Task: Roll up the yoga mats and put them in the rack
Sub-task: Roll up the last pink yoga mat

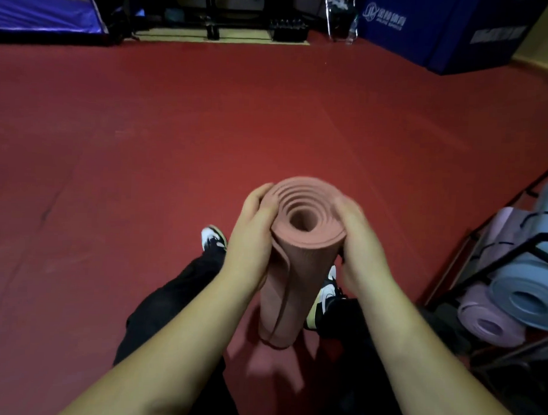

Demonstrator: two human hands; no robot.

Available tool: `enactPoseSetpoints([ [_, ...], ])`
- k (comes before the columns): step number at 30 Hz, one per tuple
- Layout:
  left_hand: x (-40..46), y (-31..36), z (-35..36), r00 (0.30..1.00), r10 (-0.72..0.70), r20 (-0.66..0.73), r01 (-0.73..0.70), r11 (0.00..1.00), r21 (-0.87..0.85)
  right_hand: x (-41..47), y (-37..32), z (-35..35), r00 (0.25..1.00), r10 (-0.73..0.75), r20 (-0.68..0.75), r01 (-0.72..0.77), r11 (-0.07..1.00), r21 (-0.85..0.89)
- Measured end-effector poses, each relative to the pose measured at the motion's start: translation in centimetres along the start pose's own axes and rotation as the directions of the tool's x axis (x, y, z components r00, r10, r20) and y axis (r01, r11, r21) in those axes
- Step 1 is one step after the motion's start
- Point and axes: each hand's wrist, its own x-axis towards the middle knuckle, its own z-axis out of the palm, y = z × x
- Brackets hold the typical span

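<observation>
A rolled pink yoga mat [298,264] stands upright on its end on the red floor between my feet, its spiral top facing the camera. My left hand [253,231] grips its upper left side with fingers curled around the roll. My right hand [358,241] grips the upper right side and looks motion-blurred. The mat's loose outer edge hangs slightly open down its left side. A black metal rack [500,265] stands at the right edge, holding a rolled blue mat [524,293] and a rolled lilac mat [486,323].
Wide red floor [207,127] stretches ahead. A blue padded block [443,30] stands at the far right, blue fabric [40,9] at the far left, and dark gym equipment with dumbbells [288,27] along the back wall. My black trousers and white-black shoes flank the mat.
</observation>
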Motion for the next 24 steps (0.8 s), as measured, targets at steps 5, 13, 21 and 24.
enactPoseSetpoints([
  [5, 0.3, -3.1, -0.4, 0.972, -0.222, 0.075, 0.232, 0.958, -0.167, 1.2, 3.4, 0.1, 0.993, 0.120, 0.018, -0.119, 0.992, -0.040],
  [13, 3.1, -2.8, -0.2, 0.981, -0.177, 0.078, 0.183, 0.980, -0.079, 3.6, 3.0, -0.2, 0.989, 0.138, -0.051, -0.137, 0.990, 0.022],
  [21, 5.8, -4.8, 0.0, 0.945, -0.291, 0.147, 0.308, 0.945, -0.113, 6.7, 4.8, -1.6, 0.948, 0.300, -0.110, -0.309, 0.947, -0.084],
  [24, 6.0, -5.2, 1.2, 0.944, -0.283, 0.172, 0.288, 0.958, -0.003, 6.5, 5.2, -1.6, 0.942, 0.296, -0.157, -0.309, 0.949, -0.065],
])
